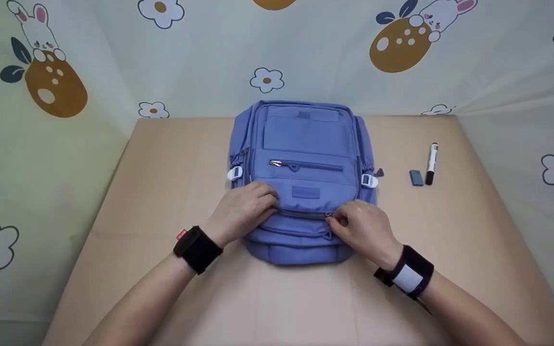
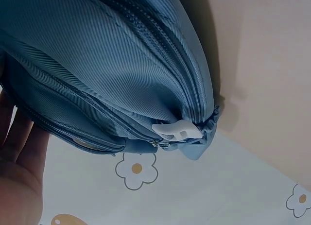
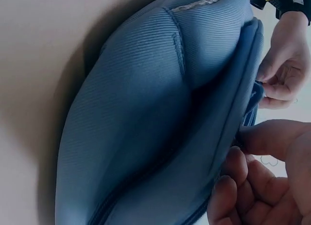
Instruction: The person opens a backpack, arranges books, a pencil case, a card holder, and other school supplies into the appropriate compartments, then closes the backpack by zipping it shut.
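Note:
A blue backpack (image 1: 306, 134) lies on its back on the table, front pockets up. My right hand (image 1: 366, 228) pinches the zipper pull at the right end of the lower front pocket's zipper; thumb and forefinger meet there in the right wrist view, though the pull itself is hidden. At the zipper's left end my left hand (image 1: 243, 209) grips the pocket's edge between thumb and curled fingers. The left wrist view shows that hand's fingers (image 2: 30, 152) against the bag's fabric. Between the hands the dark zipper line (image 1: 301, 214) runs nearly straight.
Right of the bag lie a blue-grey eraser (image 1: 416, 178) and a black-and-white marker (image 1: 432, 163). Higher on the bag is a second zipper (image 1: 308, 165). White buckles (image 1: 369, 181) sit at its sides. A printed cloth (image 1: 209, 62) hangs around the brown table (image 1: 171, 158).

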Demonstrator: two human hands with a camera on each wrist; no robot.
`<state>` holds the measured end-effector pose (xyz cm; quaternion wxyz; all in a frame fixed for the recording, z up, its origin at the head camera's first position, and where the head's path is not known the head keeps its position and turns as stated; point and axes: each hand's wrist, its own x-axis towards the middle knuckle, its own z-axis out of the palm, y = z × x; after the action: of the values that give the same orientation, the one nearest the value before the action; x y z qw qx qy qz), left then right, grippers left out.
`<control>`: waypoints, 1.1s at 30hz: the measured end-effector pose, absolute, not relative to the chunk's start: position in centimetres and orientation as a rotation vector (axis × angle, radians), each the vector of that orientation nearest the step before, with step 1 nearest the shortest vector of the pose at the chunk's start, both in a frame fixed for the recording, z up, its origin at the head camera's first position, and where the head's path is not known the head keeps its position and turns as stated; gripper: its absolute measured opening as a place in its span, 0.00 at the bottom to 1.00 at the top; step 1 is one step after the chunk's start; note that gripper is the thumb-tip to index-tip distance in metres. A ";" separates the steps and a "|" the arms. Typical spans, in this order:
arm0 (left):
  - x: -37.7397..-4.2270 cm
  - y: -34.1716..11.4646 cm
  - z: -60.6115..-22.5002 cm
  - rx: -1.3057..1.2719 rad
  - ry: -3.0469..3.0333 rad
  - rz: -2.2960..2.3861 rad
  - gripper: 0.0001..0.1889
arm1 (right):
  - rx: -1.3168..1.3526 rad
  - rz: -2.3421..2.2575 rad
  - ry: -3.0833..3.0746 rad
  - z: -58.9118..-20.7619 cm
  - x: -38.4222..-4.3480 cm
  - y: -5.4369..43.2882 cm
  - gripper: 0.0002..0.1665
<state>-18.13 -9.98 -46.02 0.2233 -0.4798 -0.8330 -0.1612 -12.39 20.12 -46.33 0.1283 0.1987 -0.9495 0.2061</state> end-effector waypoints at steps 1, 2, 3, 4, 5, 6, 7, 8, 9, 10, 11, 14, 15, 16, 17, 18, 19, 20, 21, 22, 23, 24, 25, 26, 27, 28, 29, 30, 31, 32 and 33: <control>-18.1 -10.0 -46.0 -1.323 -2.303 -0.442 0.02 | 0.583 0.608 -2.766 -46.3 -12.4 20.3 0.10; -18.1 -9.9 -46.0 -1.321 -2.308 -0.440 0.02 | 0.589 0.614 -2.770 -46.2 -12.3 20.5 0.09; -18.1 -9.9 -46.0 -1.318 -2.313 -0.438 0.02 | 0.600 0.617 -2.773 -46.2 -12.3 20.8 0.09; -18.1 -9.9 -45.9 -1.317 -2.317 -0.435 0.02 | 0.612 0.617 -2.774 -46.2 -12.3 21.1 0.08; -18.1 -9.9 -45.9 -1.317 -2.321 -0.434 0.02 | 0.624 0.614 -2.772 -46.2 -12.3 21.4 0.07; -18.1 -9.9 -45.9 -1.318 -2.323 -0.434 0.02 | 0.635 0.610 -2.769 -46.1 -12.2 21.7 0.07; -18.1 -9.9 -45.9 -1.322 -2.325 -0.439 0.02 | 0.643 0.606 -2.765 -46.1 -12.3 22.0 0.07; -18.1 -9.9 -45.9 -1.326 -2.325 -0.444 0.02 | 0.647 0.602 -2.761 -46.1 -12.3 22.4 0.07; -18.1 -9.9 -45.9 -1.331 -2.324 -0.449 0.02 | 0.648 0.595 -2.758 -46.1 -12.4 22.8 0.07; -18.1 -9.9 -45.9 -1.335 -2.323 -0.456 0.03 | 0.645 0.588 -2.756 -46.0 -12.5 23.2 0.07; -18.1 -9.9 -45.9 -1.339 -2.319 -0.464 0.04 | 0.637 0.581 -2.756 -46.0 -12.6 23.5 0.07; -18.1 -9.9 -45.9 -1.344 -2.314 -0.476 0.05 | 0.586 0.557 -2.771 -46.0 -13.0 24.6 0.08; -18.1 -9.9 -45.9 -1.344 -2.313 -0.477 0.05 | 0.567 0.550 -2.778 -46.0 -13.1 24.9 0.08; -18.1 -10.0 -45.9 -1.343 -2.314 -0.475 0.05 | 0.549 0.544 -2.786 -46.0 -13.3 25.1 0.08; -18.1 -10.0 -45.8 -1.344 -2.317 -0.471 0.05 | 0.533 0.539 -2.794 -46.0 -13.4 25.4 0.09; -18.1 -9.9 -45.8 -1.344 -2.320 -0.467 0.04 | 0.522 0.535 -2.801 -46.0 -13.5 25.5 0.09; -18.1 -9.9 -45.7 -1.345 -2.325 -0.462 0.04 | 0.518 0.534 -2.804 -46.0 -13.6 25.6 0.09; -18.0 -9.9 -45.7 -1.346 -2.329 -0.458 0.03 | 0.520 0.536 -2.803 -46.1 -13.6 25.7 0.09; -18.0 -9.9 -45.6 -1.345 -2.333 -0.451 0.03 | 0.523 0.538 -2.799 -46.1 -13.6 25.7 0.08; -18.0 -9.9 -45.6 -1.344 -2.337 -0.443 0.03 | 0.528 0.544 -2.790 -46.1 -13.6 25.8 0.08; -18.0 -9.8 -45.5 -1.342 -2.341 -0.435 0.02 | 0.533 0.552 -2.777 -46.1 -13.6 25.8 0.08; -18.0 -9.7 -45.4 -1.337 -2.341 -0.424 0.02 | 0.537 0.563 -2.762 -46.1 -13.6 25.8 0.07; -17.9 -9.6 -45.3 -1.331 -2.343 -0.411 0.02 | 0.541 0.576 -2.746 -46.1 -13.6 25.8 0.06; -17.8 -9.4 -45.2 -1.326 -2.340 -0.402 0.02 | 0.542 0.590 -2.729 -46.1 -13.6 25.8 0.06; -17.7 -9.2 -45.0 -1.323 -2.337 -0.395 0.02 | 0.543 0.605 -2.714 -46.1 -13.5 25.8 0.05; -17.6 -8.9 -44.9 -1.323 -2.332 -0.392 0.03 | 0.544 0.619 -2.701 -46.1 -13.5 25.8 0.05; -17.4 -8.5 -44.7 -1.323 -2.328 -0.387 0.03 | 0.545 0.628 -2.691 -46.1 -13.5 25.8 0.05; -17.2 -8.1 -44.5 -1.325 -2.322 -0.384 0.03 | 0.547 0.634 -2.684 -46.1 -13.5 25.8 0.05; -17.1 -7.6 -44.3 -1.330 -2.318 -0.380 0.04 | 0.547 0.641 -2.680 -46.1 -13.5 25.8 0.05; -16.9 -7.0 -44.2 -1.336 -2.317 -0.374 0.05 | 0.546 0.645 -2.679 -46.1 -13.5 25.8 0.05; -16.7 -6.4 -44.0 -1.342 -2.320 -0.365 0.05 | 0.545 0.647 -2.678 -46.1 -13.4 25.8 0.05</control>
<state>-16.70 -6.43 -44.03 0.2167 -0.4843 -0.8373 -0.1318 -13.45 25.79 -46.11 0.1658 0.1915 -0.9404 0.2271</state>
